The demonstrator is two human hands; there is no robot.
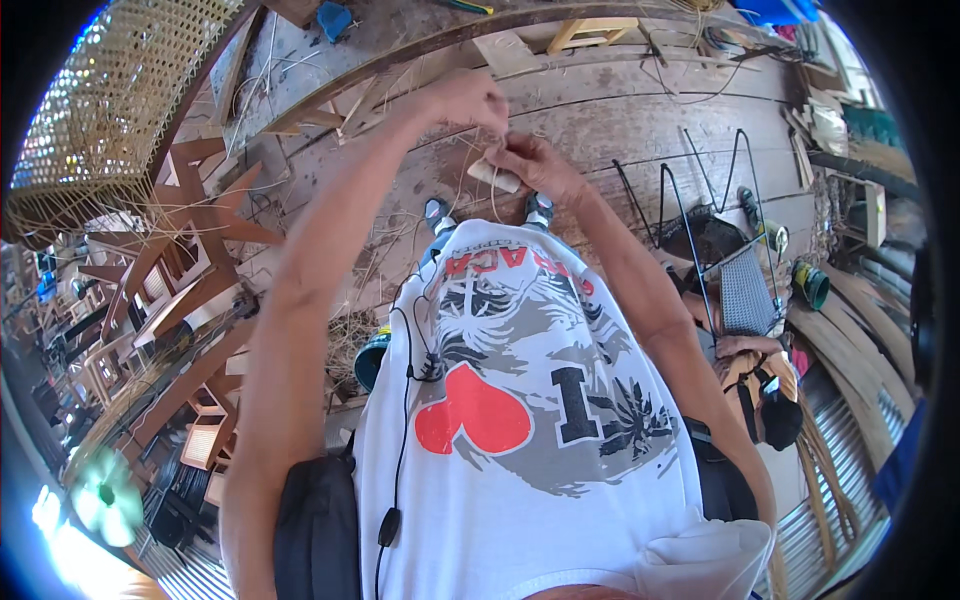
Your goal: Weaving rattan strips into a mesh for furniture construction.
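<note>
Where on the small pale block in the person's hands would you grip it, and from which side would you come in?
Grip the pale block at its bare near-left end, coming from the person's left. The right hand already covers its far-right end, and the left hand pinches thin strands just above it, so the lower-left stretch looks the freest, probably pinched across its short width.

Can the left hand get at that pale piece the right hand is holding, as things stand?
Probably yes. The left hand is raised right beside the right hand, which holds the pale piece in front of the body. Only thin strands run between them; nothing solid blocks the short gap.
</note>
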